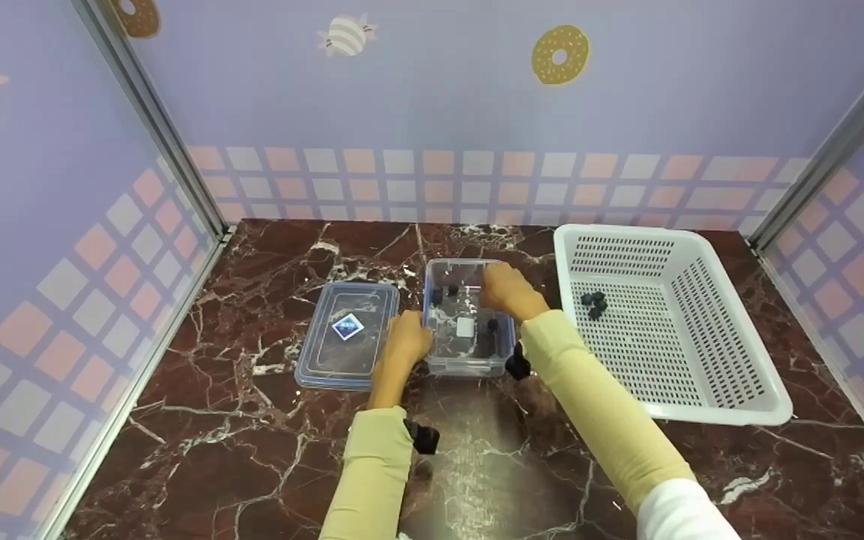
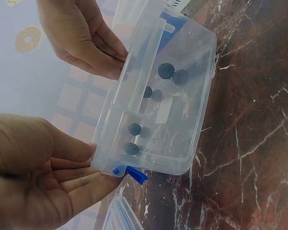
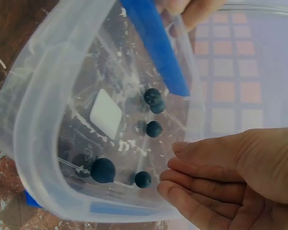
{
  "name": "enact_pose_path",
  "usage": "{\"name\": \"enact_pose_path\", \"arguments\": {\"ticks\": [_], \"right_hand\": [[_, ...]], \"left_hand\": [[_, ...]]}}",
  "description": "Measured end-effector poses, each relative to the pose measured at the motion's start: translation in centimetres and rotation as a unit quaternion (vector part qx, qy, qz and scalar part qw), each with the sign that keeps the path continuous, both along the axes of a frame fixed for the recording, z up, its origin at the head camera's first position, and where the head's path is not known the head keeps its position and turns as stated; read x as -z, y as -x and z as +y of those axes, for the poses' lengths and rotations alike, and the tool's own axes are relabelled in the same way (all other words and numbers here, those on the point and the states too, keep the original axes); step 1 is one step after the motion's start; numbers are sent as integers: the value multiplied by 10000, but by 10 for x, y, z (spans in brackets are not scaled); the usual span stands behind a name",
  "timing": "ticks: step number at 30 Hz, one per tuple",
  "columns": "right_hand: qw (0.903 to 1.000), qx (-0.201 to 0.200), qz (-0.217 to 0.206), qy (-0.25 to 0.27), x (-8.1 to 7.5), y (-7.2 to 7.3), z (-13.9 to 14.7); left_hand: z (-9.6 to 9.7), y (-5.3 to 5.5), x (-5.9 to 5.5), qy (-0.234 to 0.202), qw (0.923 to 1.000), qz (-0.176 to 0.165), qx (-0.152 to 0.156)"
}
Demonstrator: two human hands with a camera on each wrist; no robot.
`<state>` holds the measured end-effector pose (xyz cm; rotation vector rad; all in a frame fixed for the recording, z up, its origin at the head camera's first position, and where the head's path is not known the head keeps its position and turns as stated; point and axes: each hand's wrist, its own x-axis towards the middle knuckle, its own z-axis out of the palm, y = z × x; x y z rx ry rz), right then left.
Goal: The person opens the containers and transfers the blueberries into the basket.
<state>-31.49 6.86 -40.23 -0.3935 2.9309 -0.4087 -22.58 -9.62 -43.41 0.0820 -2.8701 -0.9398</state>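
A clear plastic food container [image 1: 469,367] with blue latches stands uncovered on the dark marbled table. Inside it lie several blueberries [image 3: 103,170] and a white square [image 3: 106,113]. My left hand [image 1: 408,341] pinches the container's left rim beside a blue latch [image 2: 136,175], thumb on one side and fingers on the other. Over the right part of the container is my right hand [image 1: 508,291], its fingers together and slightly bent. In the right wrist view no berry shows between thumb and fingers; one blueberry [image 3: 143,179] appears close to the fingertips.
Left of the container lies its clear lid [image 1: 316,337] with a blue diamond label [image 1: 347,325]. To the right stands a white perforated basket [image 1: 766,375] holding several blueberries [image 1: 594,304]. Patterned panels [image 1: 432,97] wall in the back and sides.
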Motion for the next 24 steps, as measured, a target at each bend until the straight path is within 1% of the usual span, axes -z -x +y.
{"name": "enact_pose_path", "arguments": {"ticks": [3, 5, 8, 10, 13, 14, 17, 19, 20, 21, 24], "right_hand": [[9996, -6, 118, -269, 3, -1, -4], [9985, -117, 285, -446, 5, -1, -6], [9971, -238, 439, -581, 8, -2, -8], [9968, -291, 429, -601, 9, -3, -10], [9972, -267, 242, -658, 12, -2, -13], [9970, -283, 279, -669, 19, 2, -13], [9962, -246, 125, -825, 21, 2, -16], [9954, -279, 98, -906, 21, 0, -19], [9950, -329, 150, -936, 22, -2, -19], [9944, -338, 94, -994, 15, -8, -21], [9924, -480, 392, -1062, 18, -15, -22]], "left_hand": [[0, 0, 0, -56, 9999, -88, -26], [0, -1, -1, -131, 9998, -156, -37], [0, -1, -2, -199, 9996, -203, -53], [0, -2, -2, -222, 9995, -236, -66], [0, -2, -2, -218, 9995, -217, -76], [0, -3, -2, -209, 9995, -211, -79], [0, -2, -1, -112, 9999, -91, -63], [0, -2, 0, -86, 9999, -58, -49], [0, -2, 0, -76, 9999, -59, -48], [0, -2, 0, -62, 10000, -63, -46], [0, -2, -1, -47, 9999, -103, -41]]}}
